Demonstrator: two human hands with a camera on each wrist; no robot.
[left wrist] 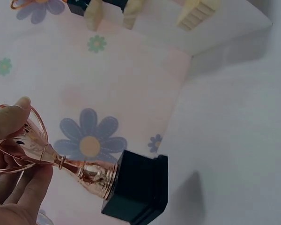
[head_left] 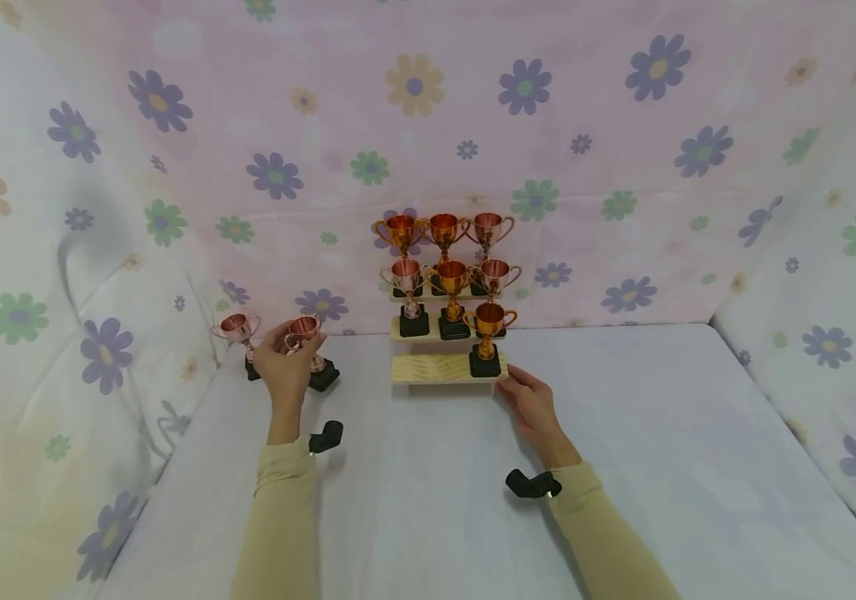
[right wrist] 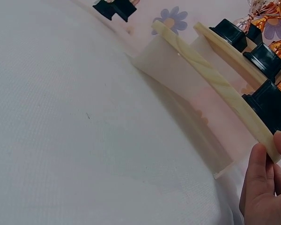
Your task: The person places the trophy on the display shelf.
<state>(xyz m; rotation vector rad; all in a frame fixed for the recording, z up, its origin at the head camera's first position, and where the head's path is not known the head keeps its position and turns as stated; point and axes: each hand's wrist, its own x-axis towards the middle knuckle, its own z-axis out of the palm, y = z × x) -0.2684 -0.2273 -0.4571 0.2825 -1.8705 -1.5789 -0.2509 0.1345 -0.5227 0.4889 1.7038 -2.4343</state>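
Left hand closed around bowl of rose-gold trophy, fingers curled at cup and handle; trophy tilted in left wrist view, black base off or barely on white table — cannot tell which. Second rose-gold trophy just beside, to the left, upright near the floral backdrop. Right hand at right end of lowest wooden step of the tiered stand, fingertips pinching the plank edge, apparently steadying it. Gold trophy alone at right of that step; middle and left spots bare. Upper two tiers filled, three cups each. Judged step: pickup of a loose trophy for transfer to the stand. Next move calls for lift clear of the neighbour, carry rightward, base set flat and upright on bare plank beside the gold cup, without knocking it.
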